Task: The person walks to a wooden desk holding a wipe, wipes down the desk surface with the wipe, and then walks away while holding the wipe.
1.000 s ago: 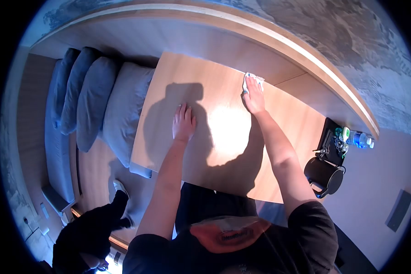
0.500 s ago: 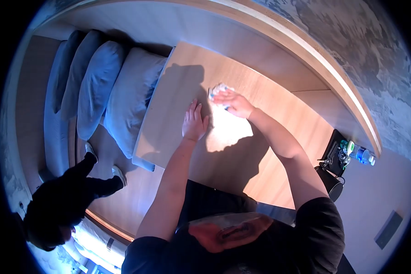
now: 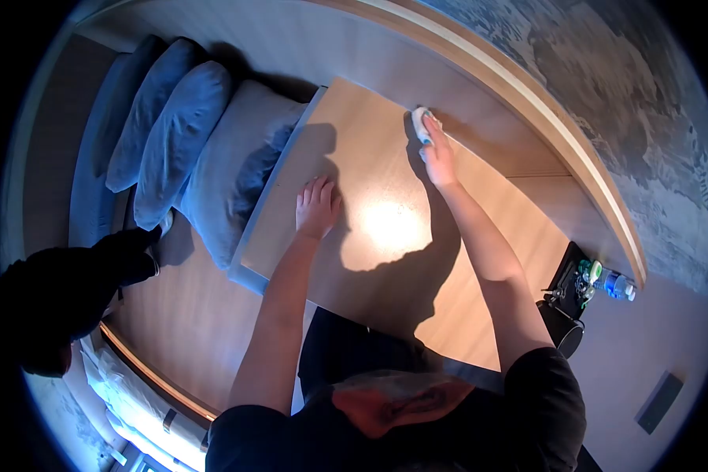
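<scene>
A light wood-grain tabletop (image 3: 370, 173) spreads out before me, with a bright glare near its middle. My left hand (image 3: 318, 208) lies flat on the left part of it, fingers extended, holding nothing. Against the far edge of the table, where it meets the upright panel, my right hand (image 3: 439, 157) presses a white cloth (image 3: 422, 126) with some blue on it. The fingers cover part of the cloth.
Grey-blue cushions (image 3: 244, 157) lean on the bench left of the table. Another person (image 3: 71, 291) in dark clothes stands at the far left. A water bottle (image 3: 619, 286), a black tray (image 3: 570, 267) and a dark cylindrical container (image 3: 565, 329) are at the right.
My right hand has moved the cloth from the table's middle to its far edge. My left hand has shifted slightly left. The other person has moved farther left.
</scene>
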A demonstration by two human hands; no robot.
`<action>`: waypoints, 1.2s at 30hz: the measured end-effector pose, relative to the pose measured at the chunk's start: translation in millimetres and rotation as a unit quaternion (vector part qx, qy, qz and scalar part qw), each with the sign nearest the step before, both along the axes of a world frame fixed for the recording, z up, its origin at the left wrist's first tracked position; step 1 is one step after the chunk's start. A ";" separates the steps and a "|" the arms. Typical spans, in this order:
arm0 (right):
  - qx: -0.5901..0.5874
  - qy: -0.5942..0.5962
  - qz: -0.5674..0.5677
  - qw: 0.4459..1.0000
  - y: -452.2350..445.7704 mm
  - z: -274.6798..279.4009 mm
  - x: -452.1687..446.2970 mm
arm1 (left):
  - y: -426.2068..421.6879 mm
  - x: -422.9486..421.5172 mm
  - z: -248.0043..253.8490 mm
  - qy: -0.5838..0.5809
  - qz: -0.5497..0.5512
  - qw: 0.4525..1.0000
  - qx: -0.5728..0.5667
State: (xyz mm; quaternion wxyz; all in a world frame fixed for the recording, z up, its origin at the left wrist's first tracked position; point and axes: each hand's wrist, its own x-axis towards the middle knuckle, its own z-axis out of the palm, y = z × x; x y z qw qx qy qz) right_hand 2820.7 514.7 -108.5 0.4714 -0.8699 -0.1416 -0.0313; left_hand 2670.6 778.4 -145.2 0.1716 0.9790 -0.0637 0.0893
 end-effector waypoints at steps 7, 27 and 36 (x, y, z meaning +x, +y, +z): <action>-0.290 -0.075 0.078 0.951 44.0 -42.7 32.4 | 7.4 -0.7 -8.1 0.004 0.004 1.000 -0.021; -0.247 -0.149 0.304 0.908 146.5 -36.9 86.6 | 9.5 -2.2 -8.9 0.026 0.025 0.997 -0.072; -0.265 -0.058 0.395 0.878 121.8 -24.3 -56.4 | 12.9 -6.5 -12.7 -0.044 0.004 0.988 -0.145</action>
